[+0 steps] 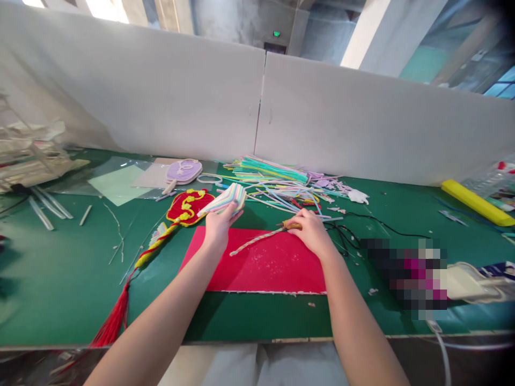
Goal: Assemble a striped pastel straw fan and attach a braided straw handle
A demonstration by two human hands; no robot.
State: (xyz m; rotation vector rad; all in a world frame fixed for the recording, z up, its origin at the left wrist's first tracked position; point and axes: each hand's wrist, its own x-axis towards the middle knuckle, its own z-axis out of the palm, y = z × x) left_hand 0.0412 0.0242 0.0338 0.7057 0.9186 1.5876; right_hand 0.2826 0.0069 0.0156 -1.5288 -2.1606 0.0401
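Observation:
My left hand is closed around a pastel striped piece made of side-by-side strips, held above the far left corner of a red board. My right hand is closed on a brown-handled tool over the board's far right part. From the tool's end a pale twisted stick reaches left across the board; whether they are joined I cannot tell. Just left of the board lies a red and yellow fan-shaped ornament with a red tassel hanging over the table edge.
Pastel strips are heaped at the back of the green table. A purple fan lies on clear plastic. Black cord runs right of my right hand. A yellow bar rests at right, before the white partition.

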